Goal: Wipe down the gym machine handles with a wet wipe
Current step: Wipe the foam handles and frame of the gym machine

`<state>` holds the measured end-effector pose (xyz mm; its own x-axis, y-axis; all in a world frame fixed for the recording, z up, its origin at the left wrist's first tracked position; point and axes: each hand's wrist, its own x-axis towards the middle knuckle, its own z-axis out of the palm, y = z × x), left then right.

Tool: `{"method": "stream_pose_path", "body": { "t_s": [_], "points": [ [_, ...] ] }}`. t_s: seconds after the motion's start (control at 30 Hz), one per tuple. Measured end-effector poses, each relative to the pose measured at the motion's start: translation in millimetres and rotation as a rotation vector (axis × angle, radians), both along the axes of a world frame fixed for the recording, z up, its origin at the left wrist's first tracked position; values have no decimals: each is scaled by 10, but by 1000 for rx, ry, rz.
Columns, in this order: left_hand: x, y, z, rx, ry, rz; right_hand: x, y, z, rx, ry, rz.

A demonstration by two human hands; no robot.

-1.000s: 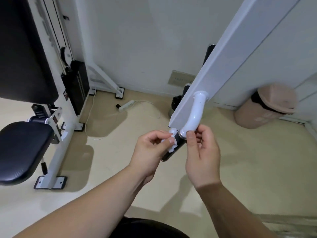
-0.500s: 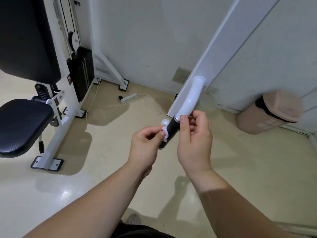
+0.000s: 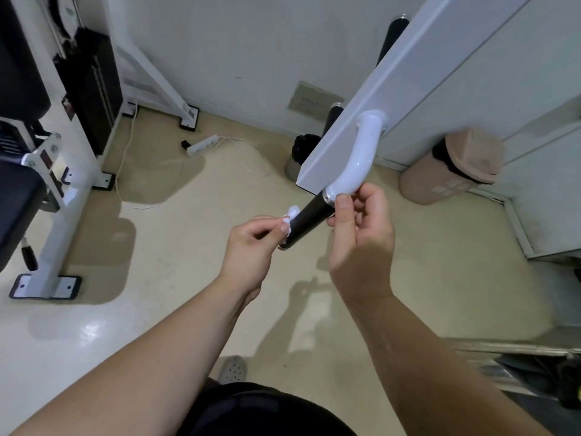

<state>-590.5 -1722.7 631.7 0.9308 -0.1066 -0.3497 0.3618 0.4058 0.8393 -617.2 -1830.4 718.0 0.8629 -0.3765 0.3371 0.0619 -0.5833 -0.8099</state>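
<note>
Left grip [image 3: 251, 243], the person's left hand, is closed in a pinch on a small bunched wet wipe [image 3: 290, 215], thumb and fingertips pressing it against the side of the black handle [image 3: 309, 220] near its free lower end. Right grip [image 3: 361, 240], the right hand, is clamped lightly on the same handle higher up. Its thumb lies on the metal collar and its fingers curl round the white curved tube [image 3: 358, 158] just above it. This looks meant to steady the handle so it cannot swing away under the rubbing. The wipe is folded small, probably so the fingertips can push firmly on the round bar. The handle slopes down from a white machine arm [image 3: 393, 99] that crosses the view diagonally. Judging by where the wipe sits, the lower stretch of the black part is being cleaned, while the tube above is not yet covered. Below lies a pale, glossy floor [image 3: 157, 309] with soft shadows. A white power strip [image 3: 202, 145] with a loose cord rests near the white wall [image 3: 220, 42]. A brown lidded bin [image 3: 452, 166] stands in the corner on the right. On the left are a black seat [image 3: 15, 202] and a weight stack [image 3: 94, 89] on a white frame.
</note>
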Motion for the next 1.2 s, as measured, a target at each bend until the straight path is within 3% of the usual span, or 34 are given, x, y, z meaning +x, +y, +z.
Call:
{"method": "stream_pose_path", "body": {
  "t_s": [0.27,0.47,0.7,0.9,1.1,1.2],
  "points": [
    [68,-45,383,-81,-225,29,26,117,-30,1,-25,-81],
    [152,64,66,-39,-58,-50,34,153,8,-26,-8,-74],
    [164,43,455,-172,-300,-28,56,158,20,-60,-9,-77],
    [81,85,-75,52,-197,-8,38,124,-31,-50,-23,-87],
    [60,-68,236,74,-377,81,14,-18,-35,-16,-21,-5],
    [34,-76,111,129,-381,114,31,-72,-60,1,-27,60]
  ]
}}
